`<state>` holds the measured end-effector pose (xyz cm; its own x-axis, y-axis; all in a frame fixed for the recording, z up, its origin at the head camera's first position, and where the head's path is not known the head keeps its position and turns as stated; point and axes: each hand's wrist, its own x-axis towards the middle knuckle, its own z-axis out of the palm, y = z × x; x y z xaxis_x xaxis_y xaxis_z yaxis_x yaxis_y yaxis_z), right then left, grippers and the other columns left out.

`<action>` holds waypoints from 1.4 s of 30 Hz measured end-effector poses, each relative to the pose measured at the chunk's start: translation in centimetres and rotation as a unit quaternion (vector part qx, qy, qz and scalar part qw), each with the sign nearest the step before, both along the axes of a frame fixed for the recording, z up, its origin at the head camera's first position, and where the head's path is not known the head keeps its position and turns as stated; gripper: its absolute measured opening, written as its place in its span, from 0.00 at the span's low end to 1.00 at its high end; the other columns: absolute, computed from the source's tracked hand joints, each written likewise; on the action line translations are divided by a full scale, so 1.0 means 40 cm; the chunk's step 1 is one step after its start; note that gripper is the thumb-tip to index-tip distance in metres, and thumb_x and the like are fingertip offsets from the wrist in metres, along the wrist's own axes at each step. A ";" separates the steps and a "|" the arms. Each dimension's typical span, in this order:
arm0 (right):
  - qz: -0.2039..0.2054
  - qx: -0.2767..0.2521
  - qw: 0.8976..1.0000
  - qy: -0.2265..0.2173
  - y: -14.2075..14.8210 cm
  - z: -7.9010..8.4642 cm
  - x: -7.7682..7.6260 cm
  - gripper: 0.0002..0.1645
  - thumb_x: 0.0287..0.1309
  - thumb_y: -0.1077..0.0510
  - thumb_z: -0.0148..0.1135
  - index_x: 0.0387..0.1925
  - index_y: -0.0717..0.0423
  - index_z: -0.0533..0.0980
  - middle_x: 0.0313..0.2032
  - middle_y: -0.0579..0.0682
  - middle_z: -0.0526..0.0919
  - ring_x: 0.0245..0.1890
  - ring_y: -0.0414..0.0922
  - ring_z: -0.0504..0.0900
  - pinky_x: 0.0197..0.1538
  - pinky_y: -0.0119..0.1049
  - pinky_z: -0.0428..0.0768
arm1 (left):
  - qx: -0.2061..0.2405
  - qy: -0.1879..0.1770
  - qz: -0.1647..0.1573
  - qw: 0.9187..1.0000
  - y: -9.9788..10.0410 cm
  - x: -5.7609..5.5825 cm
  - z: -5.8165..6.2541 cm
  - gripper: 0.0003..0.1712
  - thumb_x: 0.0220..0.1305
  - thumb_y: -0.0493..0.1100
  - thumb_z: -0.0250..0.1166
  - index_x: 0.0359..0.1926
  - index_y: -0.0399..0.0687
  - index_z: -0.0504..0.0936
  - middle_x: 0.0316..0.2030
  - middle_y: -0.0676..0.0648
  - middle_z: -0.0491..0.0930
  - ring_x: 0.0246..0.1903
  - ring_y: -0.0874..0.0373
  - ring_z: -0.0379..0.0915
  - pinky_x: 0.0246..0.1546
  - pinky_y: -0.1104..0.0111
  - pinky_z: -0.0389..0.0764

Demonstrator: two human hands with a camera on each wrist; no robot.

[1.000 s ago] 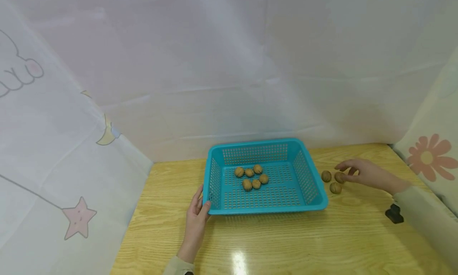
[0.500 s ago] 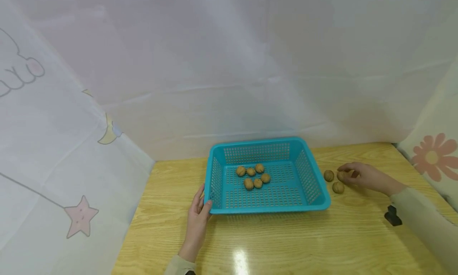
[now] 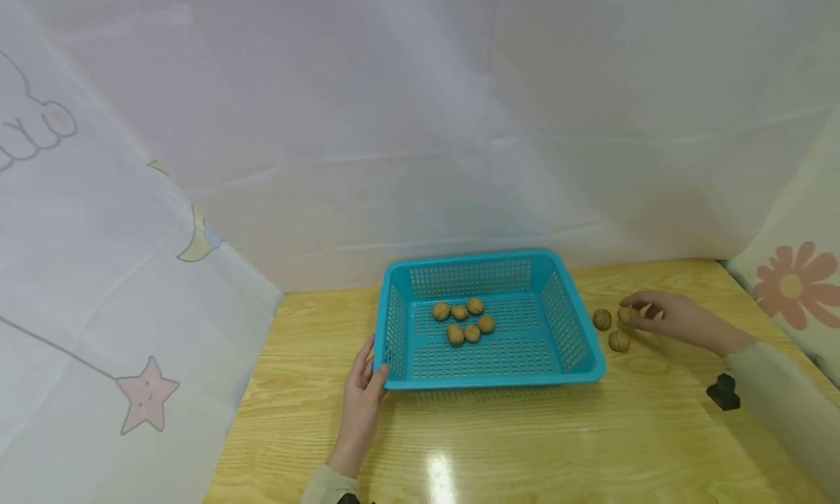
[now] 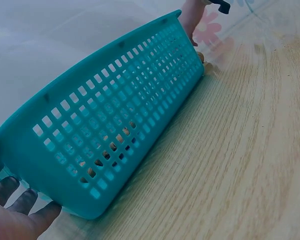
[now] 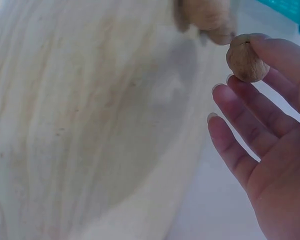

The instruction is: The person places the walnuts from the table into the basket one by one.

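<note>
A blue-green plastic basket with slotted walls stands on the wooden table, several walnuts lying on its floor. My left hand grips the basket's near left corner, thumb on the rim; in the left wrist view its fingers press against the outside. Right of the basket, my right hand pinches a walnut between thumb and forefinger, the other fingers spread loosely. Two more walnuts lie on the table beside that hand, one nearer the basket and one in front.
The wooden table reaches back to a pale cloth wall. Patterned cloth with a star hangs on the left, and one with a red flower on the right. A dark device sits at the right wrist.
My right hand's fingers have come together on the farthest right walnut. The left hand stays at the basket corner, and the basket has hardly moved.
</note>
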<state>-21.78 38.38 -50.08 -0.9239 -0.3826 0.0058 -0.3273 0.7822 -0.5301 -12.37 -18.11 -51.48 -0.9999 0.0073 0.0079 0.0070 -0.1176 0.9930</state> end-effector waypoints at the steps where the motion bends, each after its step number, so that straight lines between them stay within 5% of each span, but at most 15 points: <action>1: 0.000 0.001 1.000 0.004 -0.002 0.008 0.004 0.24 0.71 0.51 0.66 0.60 0.63 0.79 0.48 0.53 0.84 0.40 0.41 0.81 0.36 0.35 0.82 | 0.000 -0.001 0.000 1.000 0.000 0.000 0.000 0.37 0.81 0.39 0.54 0.83 0.49 0.51 0.76 0.36 0.63 0.72 0.37 0.65 0.65 0.51 0.77; 16: 0.035 0.000 0.997 0.074 -0.084 0.156 0.038 0.20 0.68 0.57 0.70 0.59 0.58 0.81 0.46 0.45 0.85 0.38 0.32 0.80 0.34 0.32 0.82 | 0.003 -0.003 0.006 1.000 -0.001 -0.003 0.001 0.37 0.81 0.39 0.55 0.83 0.47 0.52 0.75 0.33 0.64 0.71 0.37 0.66 0.64 0.54 0.80; 23: 0.041 0.014 0.999 0.033 -0.168 0.236 0.030 0.24 0.71 0.48 0.67 0.62 0.55 0.80 0.44 0.40 0.84 0.42 0.37 0.80 0.41 0.35 0.83 | 0.010 -0.005 0.012 1.000 0.000 0.001 0.003 0.38 0.80 0.39 0.56 0.83 0.46 0.52 0.75 0.34 0.64 0.71 0.38 0.66 0.64 0.54 0.79; 34: 0.115 -0.010 0.993 0.037 -0.317 0.287 -0.048 0.21 0.71 0.48 0.67 0.60 0.51 0.81 0.47 0.40 0.84 0.41 0.37 0.80 0.41 0.36 0.83 | 0.003 0.006 0.007 1.000 0.000 0.002 -0.003 0.37 0.80 0.38 0.55 0.83 0.43 0.51 0.75 0.31 0.64 0.71 0.35 0.65 0.64 0.52 0.78; 42: 0.145 0.020 0.989 0.025 -0.428 0.274 -0.127 0.23 0.71 0.46 0.66 0.61 0.53 0.81 0.57 0.50 0.84 0.43 0.40 0.81 0.49 0.45 0.83 | 0.005 0.005 0.006 1.000 -0.002 0.002 -0.002 0.37 0.80 0.39 0.56 0.83 0.45 0.52 0.75 0.31 0.63 0.71 0.35 0.65 0.65 0.53 0.78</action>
